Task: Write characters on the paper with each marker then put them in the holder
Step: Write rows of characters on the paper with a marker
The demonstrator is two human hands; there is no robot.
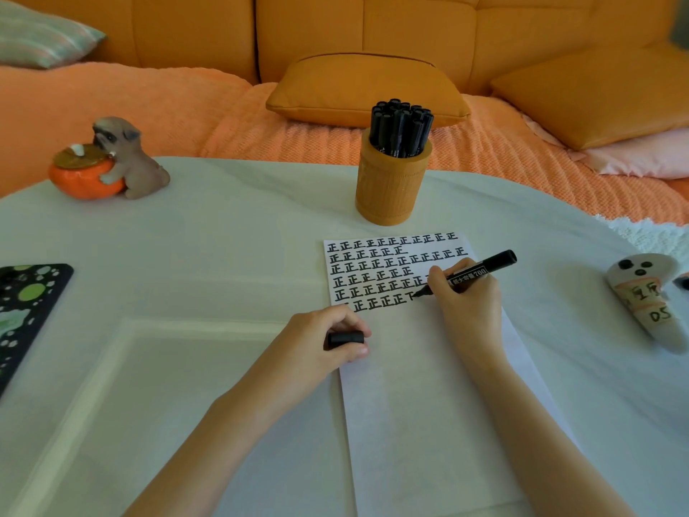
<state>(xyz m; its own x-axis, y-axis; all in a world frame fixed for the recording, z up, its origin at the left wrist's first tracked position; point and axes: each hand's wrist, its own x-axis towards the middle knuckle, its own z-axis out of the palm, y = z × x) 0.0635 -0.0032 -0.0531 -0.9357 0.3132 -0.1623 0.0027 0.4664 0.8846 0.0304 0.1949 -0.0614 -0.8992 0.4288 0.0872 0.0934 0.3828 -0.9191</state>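
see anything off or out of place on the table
Nothing is spilled or damaged. The only oddity is on the paper: the second and fourth rows of characters stop well short of their neighbours. The cap is off, held in the left hand, while the right hand writes with the marker.

A single view comes from a camera worn on the person's head, facing forward and tilted down over the surface (186,255). It sits close above the work: both arms enter from the bottom edge, and the left hand (324,341) and right hand (466,296) fall near the middle of the frame. The paper (428,386) runs from centre to the bottom edge, the holder (391,188) stands beyond it, and a sofa (410,39) fills the top. The wide lens bows the surface's far edge into a curve.
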